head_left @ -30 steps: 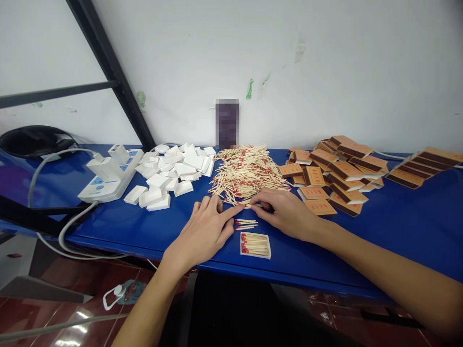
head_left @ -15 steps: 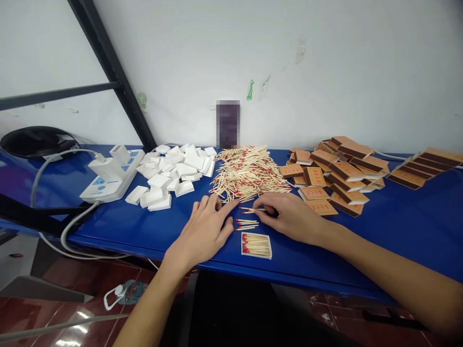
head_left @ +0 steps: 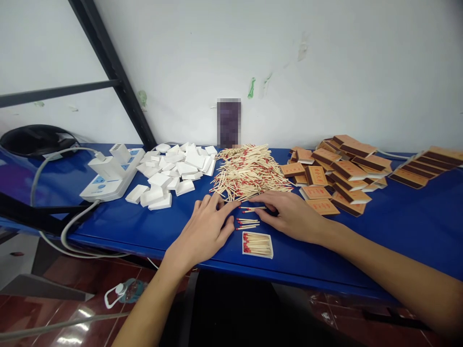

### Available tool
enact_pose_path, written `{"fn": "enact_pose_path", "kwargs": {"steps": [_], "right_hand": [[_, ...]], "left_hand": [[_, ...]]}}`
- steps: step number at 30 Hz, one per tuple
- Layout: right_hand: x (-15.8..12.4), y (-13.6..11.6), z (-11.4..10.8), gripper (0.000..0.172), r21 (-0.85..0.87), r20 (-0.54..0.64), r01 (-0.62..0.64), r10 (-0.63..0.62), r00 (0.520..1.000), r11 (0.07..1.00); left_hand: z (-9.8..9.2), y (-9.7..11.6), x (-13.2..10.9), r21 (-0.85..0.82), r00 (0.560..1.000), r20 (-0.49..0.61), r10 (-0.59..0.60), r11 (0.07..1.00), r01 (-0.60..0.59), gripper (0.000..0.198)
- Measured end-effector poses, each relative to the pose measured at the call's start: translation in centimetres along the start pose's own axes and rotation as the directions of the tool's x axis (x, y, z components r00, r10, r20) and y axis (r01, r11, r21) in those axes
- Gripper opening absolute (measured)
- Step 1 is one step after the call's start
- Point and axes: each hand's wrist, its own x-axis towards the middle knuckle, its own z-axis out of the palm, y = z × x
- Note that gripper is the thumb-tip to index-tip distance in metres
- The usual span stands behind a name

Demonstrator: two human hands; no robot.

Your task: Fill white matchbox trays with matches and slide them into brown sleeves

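A large heap of red-tipped matches [head_left: 253, 171] lies at the back of the blue table [head_left: 210, 250]. My right hand [head_left: 289, 214] rests in front of it, index finger stretched to the heap's near edge and thumb apart, beside a few loose matches [head_left: 249, 210]. On the left, my left hand [head_left: 208, 226] lies with fingers spread, its index fingertip near the heads of those matches. Several matches [head_left: 248, 223] sit in a small row between the hands. Closer to the table edge is a white matchbox tray [head_left: 272, 246] filled with matches, heads to the left.
White empty trays [head_left: 162, 180] are piled at left, beside a power strip [head_left: 115, 185] with plugs and cables. Orange-brown matchbox sleeves [head_left: 349, 171] are heaped at right, with more sleeves [head_left: 430, 166] farther right. A pixelated dark object [head_left: 229, 123] leans on the wall.
My right thumb and index finger have spread apart, and the index fingertip has shifted toward the match heap. The left hand stays almost still.
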Motion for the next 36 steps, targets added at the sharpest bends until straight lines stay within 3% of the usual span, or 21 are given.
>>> {"fn": "enact_pose_path", "kwargs": {"steps": [14, 18, 28, 36], "right_hand": [[0.05, -0.07, -0.01, 0.026, 0.015, -0.051, 0.031, -0.030, 0.998, 0.999], [0.06, 0.05, 0.00, 0.017, -0.003, -0.069, 0.049, -0.050, 0.996, 0.999], [0.17, -0.26, -0.33, 0.015, 0.071, -0.076, 0.063, -0.058, 0.995, 0.995], [-0.24, 0.44, -0.74, 0.015, -0.049, -0.098, 0.065, -0.069, 0.993, 0.997]], "left_hand": [[-0.28, 0.12, -0.04, 0.006, 1.000, 0.007, 0.019, 1.000, -0.019, 0.037], [-0.25, 0.02, -0.02, -0.006, 1.000, -0.007, 0.027, 1.000, -0.027, 0.034], [-0.32, 0.01, -0.06, 0.004, 0.999, 0.043, 0.014, 1.000, -0.014, 0.042], [-0.14, 0.02, -0.04, 0.010, 0.994, -0.088, 0.064, 0.998, -0.063, 0.034]]}}
